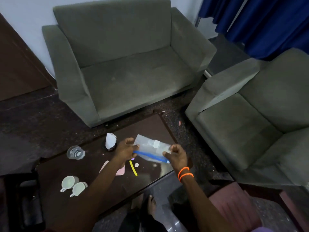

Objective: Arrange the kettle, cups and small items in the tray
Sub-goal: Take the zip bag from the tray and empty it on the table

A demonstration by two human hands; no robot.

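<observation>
Both my hands hold a clear zip bag [151, 148] with a blue seal strip above the dark coffee table [150, 128]. My left hand [125, 150] pinches its left end and my right hand [177, 156] grips its right end. Two white cups [73, 185] lie on their sides at the table's near left. A clear glass [75, 152] stands farther back. A white folded paper sits in a dark holder [110, 142]. A pink flat item [120, 171], a yellow strip [133, 168] and a small white disc [136, 164] lie under the bag. A dark tray-like object [25, 201] is at the far left.
A grey two-seat sofa [127, 64] stands beyond the table and a grey armchair [254, 123] to the right. Blue curtains [267, 22] hang at the top right. My foot [151, 206] shows below the table's near edge on the dark floor.
</observation>
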